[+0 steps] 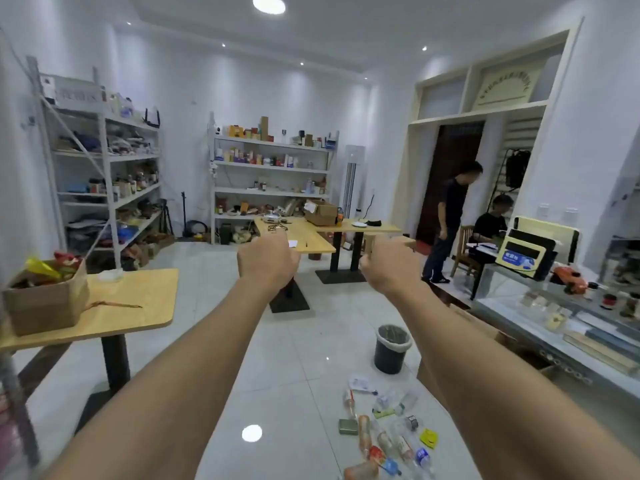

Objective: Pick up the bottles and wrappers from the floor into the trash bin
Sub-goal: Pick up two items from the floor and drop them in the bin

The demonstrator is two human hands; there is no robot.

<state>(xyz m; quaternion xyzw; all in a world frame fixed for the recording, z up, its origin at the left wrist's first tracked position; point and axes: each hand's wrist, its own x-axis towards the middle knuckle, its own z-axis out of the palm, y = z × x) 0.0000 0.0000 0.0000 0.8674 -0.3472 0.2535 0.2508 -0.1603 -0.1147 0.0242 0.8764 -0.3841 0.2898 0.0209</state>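
Glossy white tiled floor (294, 375) takes up most of the view, and all the task items lie on it at lower right. The light wooden table on a black pedestal (138, 299) at left carries a brown cardboard box (45, 303); not part of the job. The dark grey round plastic trash bin with a clear liner (391, 351) stands upright on the tiles, near the far end of the heap of mixed litter (384, 431) and not touching it. Both arms are stretched forward at chest height, well above the litter. Left hand (268, 263) and right hand (388, 268) show only their backs, with the fingers folded away from the camera. Nothing is visible in either, but clenched or loose can't be told. Judged state: nothing picked yet. Risks: the bottles are round and the tile is slick, so a sideways nudge on the reach could roll them out of the heap. The clear ones read poorly against pale tile and are easy to miss. The items overlap, so lifting one may drag its neighbour. The bin looks light, and a hard toss at its rim could tip it. The right forearm hides the heap's right edge, so more may lie there. Counts: one bin and two hands. There are roughly eight to ten bottles, too blurred and stacked for an exact number. There are at least four wrappers: white, lime green, yellow and an olive square.
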